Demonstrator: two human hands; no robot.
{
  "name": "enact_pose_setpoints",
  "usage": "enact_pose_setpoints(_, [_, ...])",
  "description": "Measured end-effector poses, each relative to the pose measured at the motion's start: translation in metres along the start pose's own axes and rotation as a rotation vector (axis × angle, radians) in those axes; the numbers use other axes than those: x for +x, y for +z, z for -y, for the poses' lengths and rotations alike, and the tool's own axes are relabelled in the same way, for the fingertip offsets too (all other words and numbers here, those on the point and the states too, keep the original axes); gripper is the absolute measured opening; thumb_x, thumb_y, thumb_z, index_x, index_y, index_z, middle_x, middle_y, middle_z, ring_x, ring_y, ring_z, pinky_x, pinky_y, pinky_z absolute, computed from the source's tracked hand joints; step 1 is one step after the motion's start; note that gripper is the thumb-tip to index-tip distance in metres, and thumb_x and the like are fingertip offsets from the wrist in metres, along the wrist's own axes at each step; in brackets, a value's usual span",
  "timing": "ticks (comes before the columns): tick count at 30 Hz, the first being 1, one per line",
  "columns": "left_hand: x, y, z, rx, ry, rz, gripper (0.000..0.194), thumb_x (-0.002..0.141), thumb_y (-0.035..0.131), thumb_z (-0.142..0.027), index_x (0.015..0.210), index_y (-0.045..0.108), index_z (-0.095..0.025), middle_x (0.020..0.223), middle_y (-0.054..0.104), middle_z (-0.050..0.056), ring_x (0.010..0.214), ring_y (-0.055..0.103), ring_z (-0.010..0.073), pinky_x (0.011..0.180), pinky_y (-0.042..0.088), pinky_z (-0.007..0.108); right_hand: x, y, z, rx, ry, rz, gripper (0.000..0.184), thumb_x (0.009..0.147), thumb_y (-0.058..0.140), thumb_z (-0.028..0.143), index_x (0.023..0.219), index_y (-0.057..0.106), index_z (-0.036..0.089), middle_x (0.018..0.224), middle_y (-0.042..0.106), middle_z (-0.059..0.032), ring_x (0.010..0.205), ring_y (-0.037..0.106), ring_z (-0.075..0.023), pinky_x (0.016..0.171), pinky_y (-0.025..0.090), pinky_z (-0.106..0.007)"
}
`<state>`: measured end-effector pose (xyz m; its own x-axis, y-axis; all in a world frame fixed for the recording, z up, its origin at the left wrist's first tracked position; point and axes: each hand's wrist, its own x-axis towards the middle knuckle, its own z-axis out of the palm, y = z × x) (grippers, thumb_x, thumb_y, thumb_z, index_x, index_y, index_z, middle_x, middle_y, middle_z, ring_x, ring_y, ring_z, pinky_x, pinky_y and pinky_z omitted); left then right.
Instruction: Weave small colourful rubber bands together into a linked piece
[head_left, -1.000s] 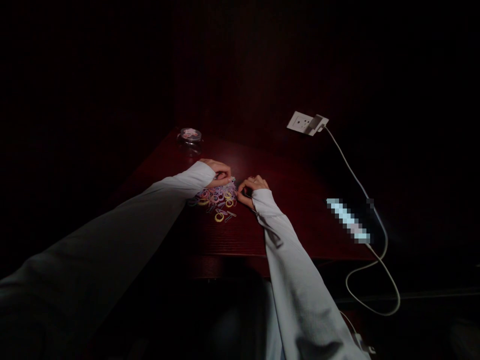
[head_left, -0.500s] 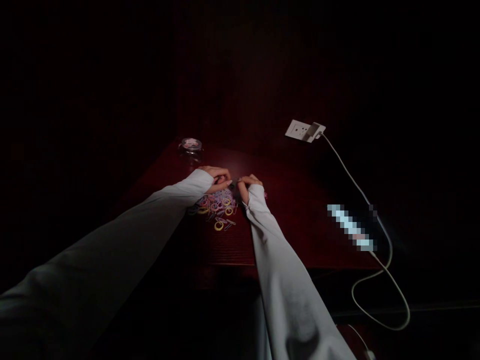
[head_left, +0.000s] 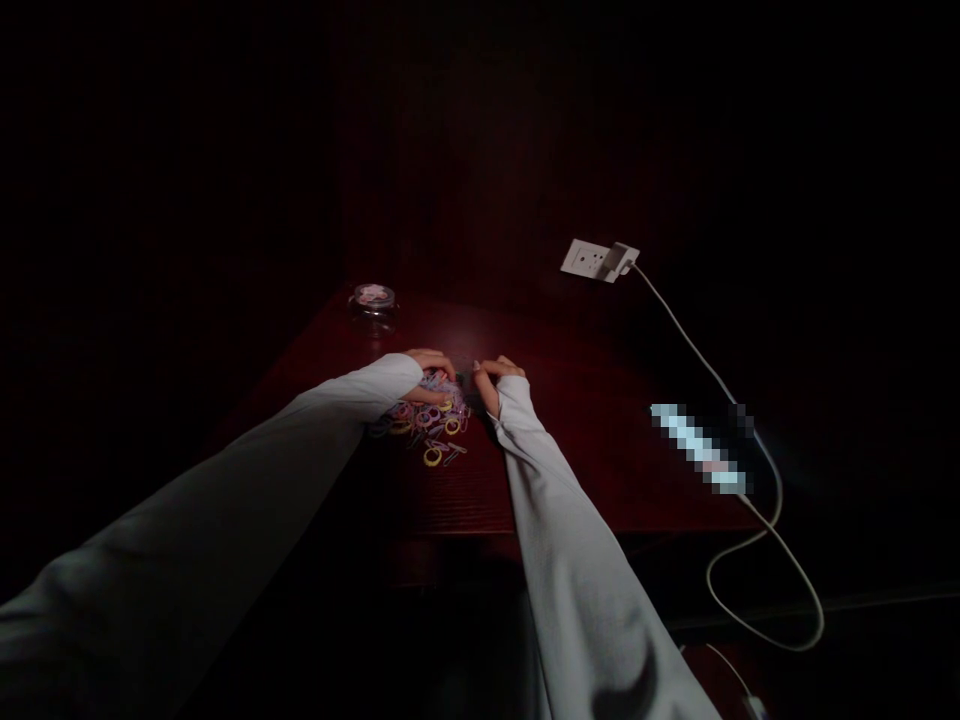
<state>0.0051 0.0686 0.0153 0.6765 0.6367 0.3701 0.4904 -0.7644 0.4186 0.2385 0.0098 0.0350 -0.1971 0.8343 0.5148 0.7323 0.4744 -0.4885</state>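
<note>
A heap of small coloured hair ties and slim hair clips [head_left: 431, 420] lies on the dark red table, in purple, pink and yellow. Over its far side rests my left hand [head_left: 429, 372], its thumb and fingers apart and touching the heap. Just right of the heap is my right hand [head_left: 499, 373], with curled fingers and the thumb drawn in against them. Whatever it may hold is too small and dark to tell. Between the two hands shows a small dark greenish thing. One yellow hair tie [head_left: 433, 457] sits at the heap's near edge.
At the table's [head_left: 465, 510] back left stands a clear jar [head_left: 373, 308] with a patterned lid. A wall socket [head_left: 589, 260] holds a charger [head_left: 618, 262], whose white cable [head_left: 686, 335] runs down to a blurred-out, lit device [head_left: 697, 448] at the right. The surroundings are very dark.
My left hand has spread its thumb from its fingers and moved slightly nearer over the heap. My right hand stays close to its place. The view has shifted slightly.
</note>
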Motion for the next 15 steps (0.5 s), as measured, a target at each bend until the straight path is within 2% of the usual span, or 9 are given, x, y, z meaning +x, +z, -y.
enact_pose_setpoints(4, [0.000,-0.004,0.002,-0.098,-0.031,0.038,0.028,0.087,0.075,-0.041,0.108,0.080,-0.023,0.110,0.082,0.006,0.101,0.073,0.0229,0.094,0.056,0.032,0.001,0.001,0.000,-0.005,0.011,0.029,0.054,0.108,0.048,0.051,0.061,0.052,0.025,0.069,0.058,-0.0025,0.078,0.056,-0.0205,0.079,0.046,-0.034])
enact_pose_setpoints(8, [0.000,0.002,0.012,-0.123,-0.061,0.004,0.031,0.090,0.071,-0.046,0.107,0.080,-0.023,0.108,0.082,0.007,0.099,0.074,0.0233,0.093,0.057,0.033,0.001,0.002,-0.001,-0.038,0.018,0.048,0.048,0.107,0.052,0.044,0.063,0.054,0.025,0.071,0.059,-0.0015,0.078,0.056,-0.0198,0.078,0.044,-0.032])
enact_pose_setpoints(15, [0.000,0.006,0.017,-0.186,-0.110,-0.011,0.044,0.089,0.068,-0.060,0.105,0.080,-0.021,0.105,0.081,0.007,0.098,0.073,0.0257,0.095,0.057,0.035,-0.001,0.005,-0.006,-0.035,-0.006,0.065,0.047,0.106,0.053,0.041,0.068,0.071,0.022,0.069,0.064,-0.0024,0.074,0.057,-0.0192,0.078,0.043,-0.031])
